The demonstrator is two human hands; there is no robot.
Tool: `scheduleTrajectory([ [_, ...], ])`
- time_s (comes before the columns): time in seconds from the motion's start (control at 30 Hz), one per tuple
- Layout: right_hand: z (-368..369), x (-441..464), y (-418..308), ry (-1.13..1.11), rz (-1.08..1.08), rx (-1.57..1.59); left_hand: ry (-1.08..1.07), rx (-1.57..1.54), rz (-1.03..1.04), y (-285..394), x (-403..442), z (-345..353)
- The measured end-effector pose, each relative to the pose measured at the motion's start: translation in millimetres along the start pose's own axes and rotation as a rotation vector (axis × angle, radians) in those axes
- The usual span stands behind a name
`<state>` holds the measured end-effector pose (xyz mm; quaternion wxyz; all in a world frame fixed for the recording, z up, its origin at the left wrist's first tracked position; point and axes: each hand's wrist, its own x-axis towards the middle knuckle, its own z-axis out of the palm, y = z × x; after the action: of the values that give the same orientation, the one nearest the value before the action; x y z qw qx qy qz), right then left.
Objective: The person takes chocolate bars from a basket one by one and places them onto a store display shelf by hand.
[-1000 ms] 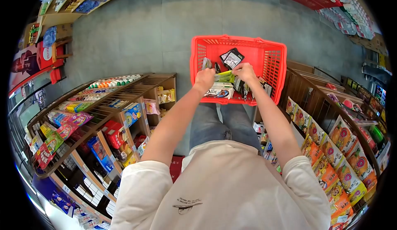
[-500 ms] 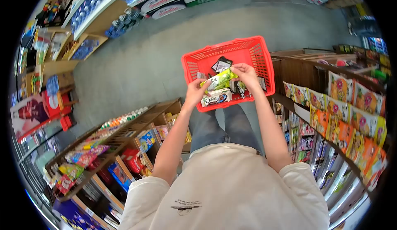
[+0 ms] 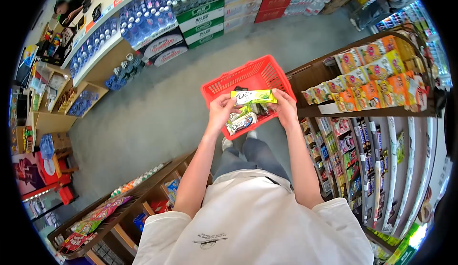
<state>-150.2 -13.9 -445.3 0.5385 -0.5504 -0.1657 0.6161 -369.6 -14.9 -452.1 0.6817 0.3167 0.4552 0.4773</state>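
Note:
A green-and-white Dove chocolate bar is stretched between my two hands, its label facing up. My left hand pinches its left end, and my right hand grips the right end. Directly beneath is a red shopping basket with perforated sides; what supports it is unclear. Inside lie a white Dove packet near the front rim and another green wrapper beside it. Darker packets in there are partly covered by the held bar and my fingers.
At right stands a shelf unit with hanging orange snack bags and candy racks. Another shelf is at lower left. Bottled-water packs and drink cartons line the far side. A person is behind the counter.
My view has turned, and the right shelf shows more fully. The held bar is now straighter and more level above the basket. A green wrapper shows below it in the basket.

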Motion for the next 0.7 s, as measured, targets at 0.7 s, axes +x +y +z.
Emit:
scheduleTrajectory([
  [0.7, -206, -204, -66, 0.464, -0.33, 0.041, -0.509, 0.256, 0.161, -58, -107, 229],
])
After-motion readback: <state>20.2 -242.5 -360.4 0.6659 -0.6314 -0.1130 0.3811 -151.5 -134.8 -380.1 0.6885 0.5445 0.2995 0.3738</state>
